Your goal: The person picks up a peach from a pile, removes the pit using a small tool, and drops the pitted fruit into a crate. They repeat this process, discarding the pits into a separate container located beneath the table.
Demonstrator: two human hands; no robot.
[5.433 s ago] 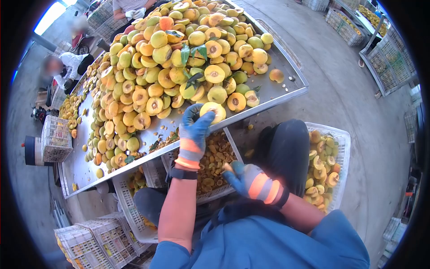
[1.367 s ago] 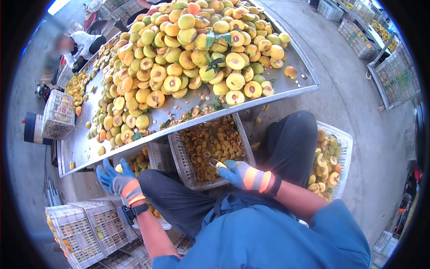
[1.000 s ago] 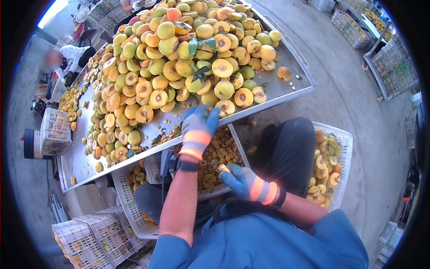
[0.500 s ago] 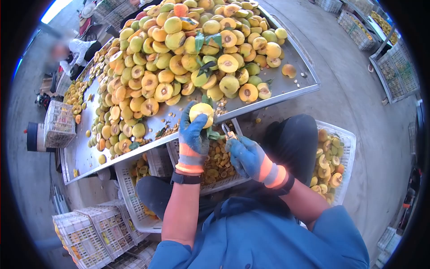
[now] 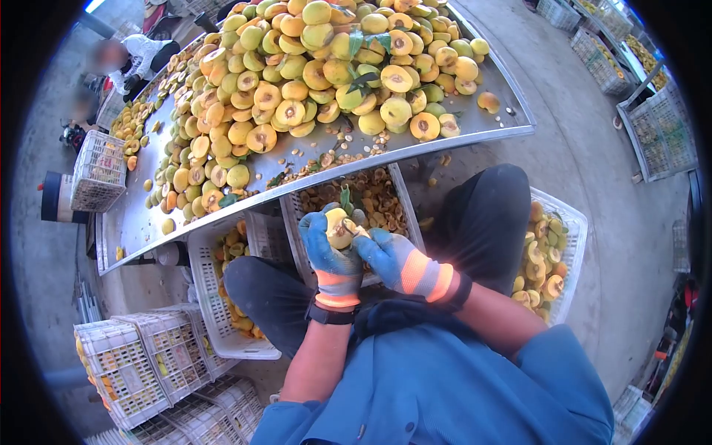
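In front of my lap, my left hand (image 5: 324, 239) is wrapped round a yellow peach half (image 5: 338, 228), its cut face turned towards my other hand. My right hand (image 5: 391, 256) grips a small metal pitting tool (image 5: 354, 229), mostly hidden by the gloved fingers, with its tip against the fruit. Both hands wear blue and orange gloves. Just beyond them, a white crate (image 5: 417, 222) between my knees holds pits and fruit scraps (image 5: 382, 196), and a green leaf (image 5: 345, 197) shows above the fruit.
A metal table (image 5: 415, 152) carries a large heap of halved peaches (image 5: 297, 96). Crates of peach halves stand at my right (image 5: 577, 245) and left (image 5: 211, 311). Stacked crates (image 5: 141, 363) stand lower left. Another person (image 5: 144, 55) sits beyond the table's left side.
My left hand has drawn the peach half down from the table edge towards my lap. My right hand has brought the pitting tool to its cut face. The view has shifted slightly.
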